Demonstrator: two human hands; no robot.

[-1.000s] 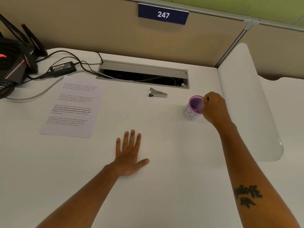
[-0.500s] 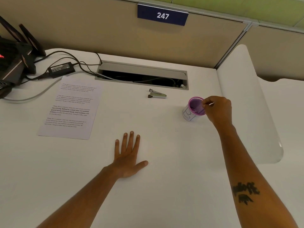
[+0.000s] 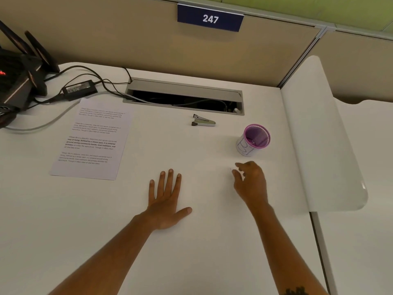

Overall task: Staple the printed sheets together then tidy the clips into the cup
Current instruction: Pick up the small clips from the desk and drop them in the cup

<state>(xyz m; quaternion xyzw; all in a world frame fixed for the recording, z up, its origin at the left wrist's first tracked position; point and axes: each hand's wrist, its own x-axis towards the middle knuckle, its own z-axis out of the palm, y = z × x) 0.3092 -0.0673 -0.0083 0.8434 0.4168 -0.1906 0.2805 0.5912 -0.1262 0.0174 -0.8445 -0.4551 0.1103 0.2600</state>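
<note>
The printed sheets lie flat on the white desk at the left. A small metal stapler rests near the cable slot. The purple mesh cup, wrapped in a white paper label, stands upright at the right. My left hand lies flat, palm down, fingers spread, at the desk's middle. My right hand hovers just in front of the cup, fingers loosely curled and apart, nothing visible in it. A tiny dark speck lies by its fingertips.
A cable slot runs along the back. A power adapter with cables and a black router sit at the far left. A white curved divider panel borders the desk on the right.
My right hand has pulled back from the cup's rim toward me and down to the desk, fingers now apart. The left hand has stayed flat.
</note>
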